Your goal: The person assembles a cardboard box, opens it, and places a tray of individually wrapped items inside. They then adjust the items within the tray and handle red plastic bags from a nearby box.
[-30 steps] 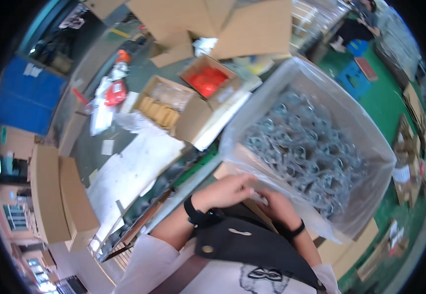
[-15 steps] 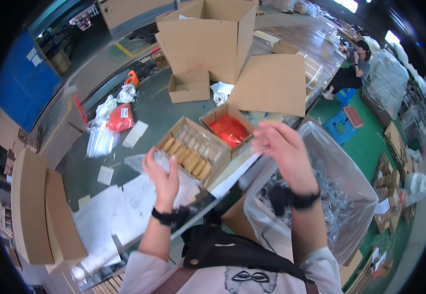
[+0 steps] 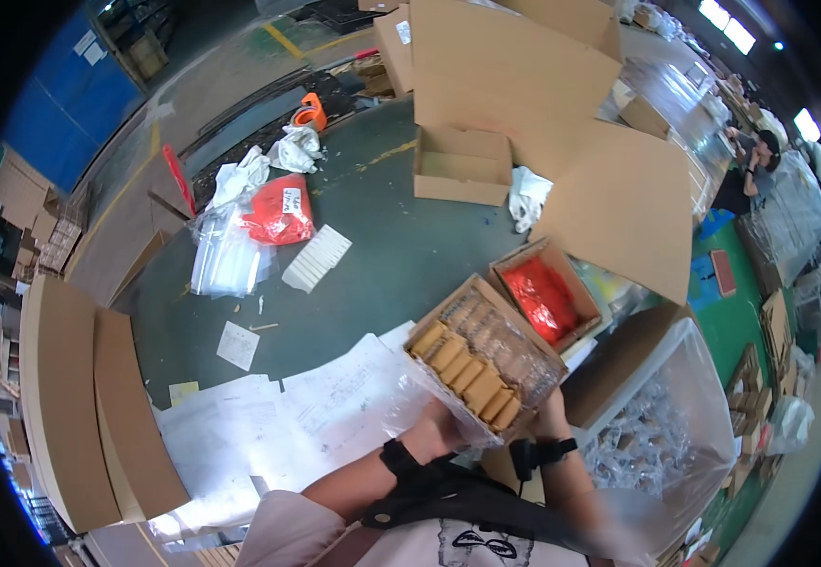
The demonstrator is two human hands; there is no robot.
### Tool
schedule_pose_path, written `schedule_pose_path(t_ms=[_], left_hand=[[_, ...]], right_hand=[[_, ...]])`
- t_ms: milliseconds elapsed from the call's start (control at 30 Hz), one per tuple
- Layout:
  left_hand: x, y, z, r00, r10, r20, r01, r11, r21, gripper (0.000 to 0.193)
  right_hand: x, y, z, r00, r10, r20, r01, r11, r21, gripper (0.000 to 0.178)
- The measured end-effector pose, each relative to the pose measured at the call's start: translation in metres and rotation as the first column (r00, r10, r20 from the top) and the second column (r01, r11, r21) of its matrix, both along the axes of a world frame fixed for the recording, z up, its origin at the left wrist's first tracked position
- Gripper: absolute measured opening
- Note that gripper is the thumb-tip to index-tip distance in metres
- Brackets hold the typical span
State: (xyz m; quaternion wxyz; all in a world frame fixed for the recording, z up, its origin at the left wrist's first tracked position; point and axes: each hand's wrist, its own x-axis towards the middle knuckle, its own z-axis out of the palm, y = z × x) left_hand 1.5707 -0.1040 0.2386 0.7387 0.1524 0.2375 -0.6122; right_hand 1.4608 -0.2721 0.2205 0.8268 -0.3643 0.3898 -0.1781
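Note:
A small open cardboard box (image 3: 529,404) is between my hands at the table's near edge. Along its left side sits a row of tan cylindrical pieces (image 3: 464,374); clear-wrapped pieces (image 3: 503,342) fill the other side. My left hand (image 3: 437,427) grips the near left side, its fingertips hidden by the box and a clear plastic liner. My right hand (image 3: 552,416) is closed on the near right corner, fingers partly hidden. Just beyond stands a second small box (image 3: 583,328) of red plastic-wrapped pieces (image 3: 541,299).
Right of me is a large plastic-lined carton (image 3: 708,406) of clear-wrapped pieces. Big cardboard boxes (image 3: 486,71) and an empty small box (image 3: 462,184) stand at the back. Papers (image 3: 325,416), a red packet (image 3: 280,210) and clear bags lie leftward. A person (image 3: 746,175) sits far right.
Both hands, raised and apart before, have come down onto the box of tan pieces and now hold it. The view has shifted, so the table items appear displaced.

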Motion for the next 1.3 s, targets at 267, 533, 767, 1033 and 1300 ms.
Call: schedule_pose_path(t_ms=[267, 533, 767, 1033, 1300], left_hand=[[0.028, -0.013, 0.028, 0.97, 0.162, 0.18, -0.182, 0.978, 0.101, 0.042], [0.168, -0.02, 0.012, 0.9, 0.063, 0.431, -0.057, 0.998, -0.028, 0.051], [0.197, -0.025, 0.014, 0.944, -0.055, 0.325, 0.0, 0.986, 0.167, 0.061], [0.091, 0.035, -0.006, 0.738, -0.267, 0.62, -0.246, 0.749, 0.615, 0.076], [0.042, 0.051, -0.039, 0.15, -0.456, 0.877, -0.332, 0.812, 0.48, 0.076]], right_hand=[[0.031, 0.028, 0.006, 0.995, -0.095, -0.036, 0.101, 0.977, 0.19, 0.049], [0.111, 0.019, 0.049, 0.929, 0.243, -0.281, -0.346, 0.838, -0.421, 0.042], [0.04, -0.024, 0.049, 0.45, -0.393, -0.802, -0.891, -0.138, -0.432, 0.029], [0.045, 0.076, 0.084, 0.779, 0.453, -0.433, -0.559, 0.188, -0.808, 0.028], [0.084, -0.008, 0.073, 0.489, 0.334, -0.806, -0.821, -0.137, -0.554, 0.032]])
